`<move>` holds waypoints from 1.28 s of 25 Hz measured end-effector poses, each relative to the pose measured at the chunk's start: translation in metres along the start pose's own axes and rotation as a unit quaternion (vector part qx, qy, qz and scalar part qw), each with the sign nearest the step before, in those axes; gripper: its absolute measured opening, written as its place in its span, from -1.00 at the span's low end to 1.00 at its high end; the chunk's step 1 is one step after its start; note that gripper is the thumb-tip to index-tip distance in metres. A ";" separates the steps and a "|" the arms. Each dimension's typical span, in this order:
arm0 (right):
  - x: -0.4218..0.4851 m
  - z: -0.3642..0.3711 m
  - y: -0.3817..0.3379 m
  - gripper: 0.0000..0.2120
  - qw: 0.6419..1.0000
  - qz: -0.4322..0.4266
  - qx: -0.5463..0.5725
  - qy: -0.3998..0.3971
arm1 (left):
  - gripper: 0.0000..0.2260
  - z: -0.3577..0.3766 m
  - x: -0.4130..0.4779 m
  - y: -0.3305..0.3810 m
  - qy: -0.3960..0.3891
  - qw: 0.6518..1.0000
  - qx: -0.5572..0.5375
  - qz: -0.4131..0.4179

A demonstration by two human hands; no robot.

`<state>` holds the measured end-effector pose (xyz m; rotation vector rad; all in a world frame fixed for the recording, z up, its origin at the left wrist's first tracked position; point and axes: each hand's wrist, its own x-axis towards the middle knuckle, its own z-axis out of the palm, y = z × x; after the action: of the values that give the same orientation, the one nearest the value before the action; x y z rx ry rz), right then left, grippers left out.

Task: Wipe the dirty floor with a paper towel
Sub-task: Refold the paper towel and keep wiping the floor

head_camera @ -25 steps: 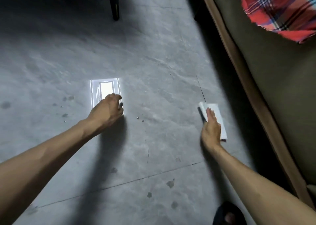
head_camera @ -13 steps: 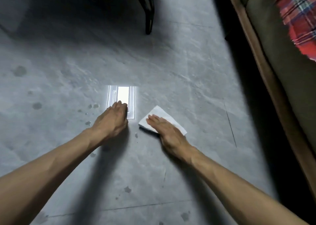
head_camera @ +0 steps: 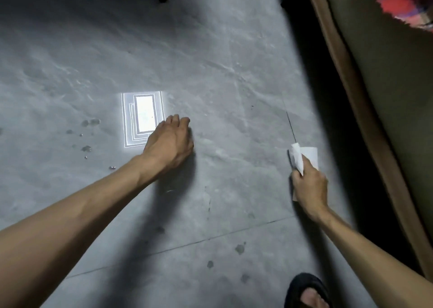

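Bunching the paper towel gripped by the right hand risks skipping spots on the floor; the left hand rests there, empty.

The room is dim, and the grey floor looks dull. One very bright patch of glare shines left of the middle, like a light mirrored in the shiny floor. A wide dark shadow lies beside the left hand and runs down toward the bottom of the frame. The top is dark, and a black strip runs along the couch at the right. The paper towel looks bright white. The red cloth in the top right corner is blurry. The couch edge bends near the side.
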<state>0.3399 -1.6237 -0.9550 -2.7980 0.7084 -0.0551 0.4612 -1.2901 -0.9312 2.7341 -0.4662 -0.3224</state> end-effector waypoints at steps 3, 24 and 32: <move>-0.049 0.008 -0.015 -0.69 0.995 -0.049 0.052 -0.068 | -0.66 0.005 -0.003 0.017 -0.002 0.999 0.006 0.042; -0.168 0.026 -0.099 -0.82 0.951 -0.300 -0.002 -0.079 | -0.60 0.015 -0.104 0.038 -0.081 0.994 -0.025 0.063; -0.148 0.017 -0.076 -0.65 0.898 -0.433 -0.019 -0.081 | -0.66 0.000 -0.092 0.014 -0.029 0.998 -0.030 0.052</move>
<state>0.2460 -1.4851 -0.9483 -2.8623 -0.6117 0.0316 0.3724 -1.2702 -0.9111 2.6361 -0.6019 -0.3832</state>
